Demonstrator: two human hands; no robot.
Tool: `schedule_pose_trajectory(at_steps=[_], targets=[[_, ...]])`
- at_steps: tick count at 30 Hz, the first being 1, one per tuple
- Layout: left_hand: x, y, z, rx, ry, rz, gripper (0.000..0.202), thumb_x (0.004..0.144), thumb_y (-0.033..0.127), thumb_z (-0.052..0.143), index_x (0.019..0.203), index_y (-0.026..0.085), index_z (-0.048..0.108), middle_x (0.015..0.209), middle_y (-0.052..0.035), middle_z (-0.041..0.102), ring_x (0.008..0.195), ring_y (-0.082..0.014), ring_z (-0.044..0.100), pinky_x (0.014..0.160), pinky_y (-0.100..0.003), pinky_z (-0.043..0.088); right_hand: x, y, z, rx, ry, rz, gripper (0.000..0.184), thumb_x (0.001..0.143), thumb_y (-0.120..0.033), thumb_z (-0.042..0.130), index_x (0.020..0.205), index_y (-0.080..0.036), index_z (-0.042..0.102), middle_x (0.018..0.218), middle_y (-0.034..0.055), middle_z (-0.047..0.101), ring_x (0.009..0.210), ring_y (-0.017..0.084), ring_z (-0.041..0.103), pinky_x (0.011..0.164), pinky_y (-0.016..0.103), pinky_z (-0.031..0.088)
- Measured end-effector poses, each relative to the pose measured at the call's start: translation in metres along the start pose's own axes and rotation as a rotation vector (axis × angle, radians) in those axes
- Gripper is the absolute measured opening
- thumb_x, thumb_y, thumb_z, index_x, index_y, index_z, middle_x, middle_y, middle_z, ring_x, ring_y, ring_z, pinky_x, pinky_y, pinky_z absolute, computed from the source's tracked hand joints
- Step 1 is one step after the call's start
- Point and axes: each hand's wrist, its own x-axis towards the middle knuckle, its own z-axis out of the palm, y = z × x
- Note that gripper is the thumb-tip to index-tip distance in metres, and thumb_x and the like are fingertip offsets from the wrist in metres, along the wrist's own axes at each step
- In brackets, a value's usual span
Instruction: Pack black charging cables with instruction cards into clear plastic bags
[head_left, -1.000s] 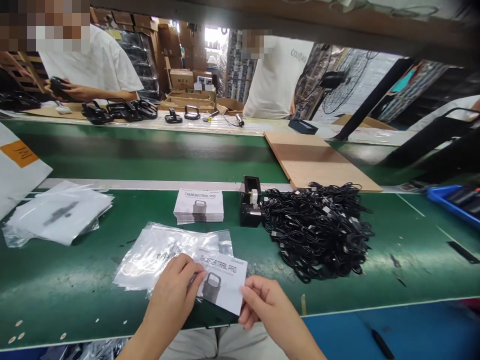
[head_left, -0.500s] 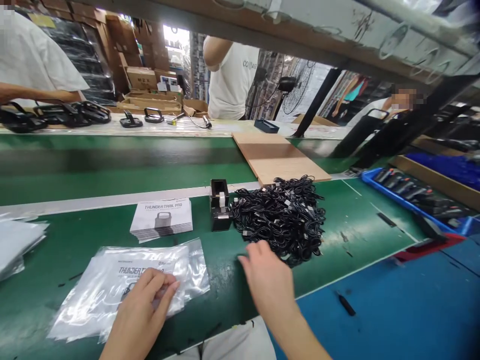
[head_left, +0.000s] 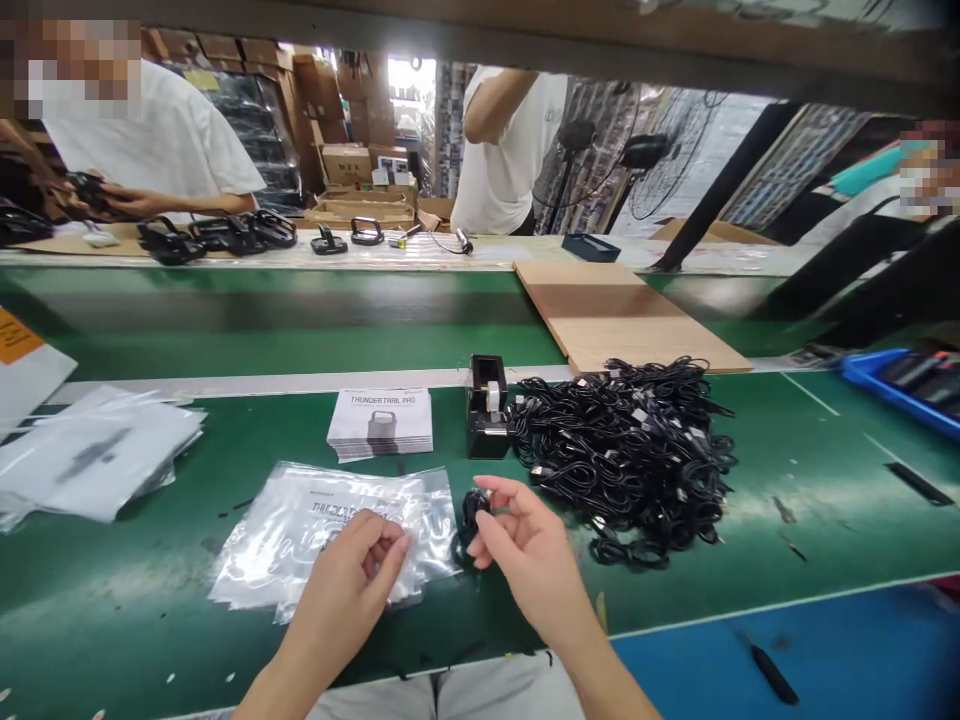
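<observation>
My left hand (head_left: 360, 572) pinches the near edge of the top clear plastic bag (head_left: 330, 530), which lies on a small stack of bags and has a printed booklet inside. My right hand (head_left: 525, 550) holds a small coiled black cable (head_left: 471, 515) just right of the bags, fingers curled round it. A big heap of the same black cables (head_left: 630, 450) lies to the right. Behind the bags lies a stack of "Thunder Trail Pro" booklets (head_left: 381, 422), with a black tape dispenser (head_left: 486, 420) beside it.
Filled bags (head_left: 90, 462) pile at the left on the green bench (head_left: 810, 480). A wooden board (head_left: 622, 318) lies across the green conveyor belt (head_left: 300, 320). A blue tray (head_left: 900, 385) is far right. People work on the far side among black handles (head_left: 225, 235) and cardboard boxes (head_left: 352, 175).
The booklet went from both hands into the top bag. My right hand reached to the cable heap and came back with one coiled cable. My left hand stayed on the bag.
</observation>
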Motion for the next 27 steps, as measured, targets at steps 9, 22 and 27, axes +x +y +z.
schedule_pose_trajectory(at_steps=[9,22,27], targets=[[-0.002,-0.004,0.000,-0.350,0.069,-0.117,0.020,0.082,0.038,0.046,0.073,0.021,0.050,0.068,0.0024,0.049,0.064,-0.0133,0.048,0.060,-0.024,0.040,0.000,0.010,0.034,0.340,0.081,0.172,0.029,0.069,-0.036,0.067,0.084,-0.014,0.054,0.071,0.0012,0.063,0.052,0.010,0.058,0.051,0.021,0.043],[-0.004,-0.001,-0.010,-0.536,0.207,-0.209,0.026,0.078,0.045,0.050,0.070,0.020,0.050,0.062,0.0043,0.044,0.058,-0.0119,0.044,0.054,-0.022,0.036,-0.004,0.002,0.045,0.305,0.005,0.256,0.043,0.060,-0.053,0.067,0.073,-0.015,0.048,0.060,-0.0034,0.059,0.024,-0.001,0.030,0.025,0.014,0.019],[-0.009,-0.002,-0.013,-0.468,0.260,-0.111,0.022,0.082,0.038,0.048,0.070,0.020,0.050,0.068,0.0027,0.043,0.061,-0.0125,0.044,0.056,-0.023,0.038,0.002,0.003,0.058,0.280,-0.015,0.229,0.043,0.061,-0.053,0.066,0.074,-0.015,0.049,0.057,-0.0039,0.056,0.026,0.000,0.027,0.025,0.014,0.018]])
